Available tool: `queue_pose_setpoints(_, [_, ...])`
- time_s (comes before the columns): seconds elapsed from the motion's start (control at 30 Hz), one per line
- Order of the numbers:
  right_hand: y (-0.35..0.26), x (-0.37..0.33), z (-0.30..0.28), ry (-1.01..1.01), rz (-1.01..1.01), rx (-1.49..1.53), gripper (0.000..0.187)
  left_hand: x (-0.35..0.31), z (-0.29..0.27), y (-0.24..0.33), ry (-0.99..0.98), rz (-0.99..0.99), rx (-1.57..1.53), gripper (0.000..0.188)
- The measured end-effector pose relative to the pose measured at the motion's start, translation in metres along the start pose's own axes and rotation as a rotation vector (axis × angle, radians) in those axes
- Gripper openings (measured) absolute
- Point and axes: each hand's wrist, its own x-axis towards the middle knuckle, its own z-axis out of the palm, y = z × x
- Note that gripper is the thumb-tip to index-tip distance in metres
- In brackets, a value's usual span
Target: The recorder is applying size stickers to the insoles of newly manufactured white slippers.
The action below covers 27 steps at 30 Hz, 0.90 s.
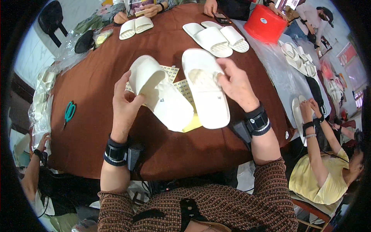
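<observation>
A white slide slipper (pixel 168 110) is gripped at its strap side by my left hand (pixel 127 104), thumb near the strap opening and fingers round the outer edge. My right hand (pixel 237 85) holds a second white slipper (pixel 210 110) by its strap, the thumb pressed against it. Both slippers tilt with their insoles facing me, and each insole has a small dark printed mark near the heel. Beneath them, partly hidden, lie pale yellow sticker sheets (pixel 181 88) with rows of dark print, and a plain yellow piece (pixel 193 123).
Teal-handled scissors (pixel 69 112) lie on the brown cloth-covered table (pixel 92 139) at left. Farther off are two pairs of white slippers (pixel 135 27) (pixel 216 38). A red bucket (pixel 264 23) stands at far right. Other people work around the table; bagged slippers (pixel 40 100) line the left edge.
</observation>
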Motion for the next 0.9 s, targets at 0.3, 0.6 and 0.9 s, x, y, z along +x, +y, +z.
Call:
queue_pose_setpoints(0.3, [-0.011, -0.002, -0.014, -0.421, -0.038, 0.071, 0.03, 0.019, -0.019, -0.044, 0.006, 0.316, 0.04, 0.044])
queue_pose_setpoints(0.6, [-0.004, -0.005, 0.015, -0.374, -0.088, -0.01, 0.046, 0.01, 0.016, -0.069, -0.005, 0.194, 0.128, 0.084])
queue_pose_setpoints(0.9, [0.003, -0.003, 0.012, -0.473, 0.032, -0.003, 0.057, 0.016, 0.018, -0.067, 0.097, 0.273, 0.271, 0.076])
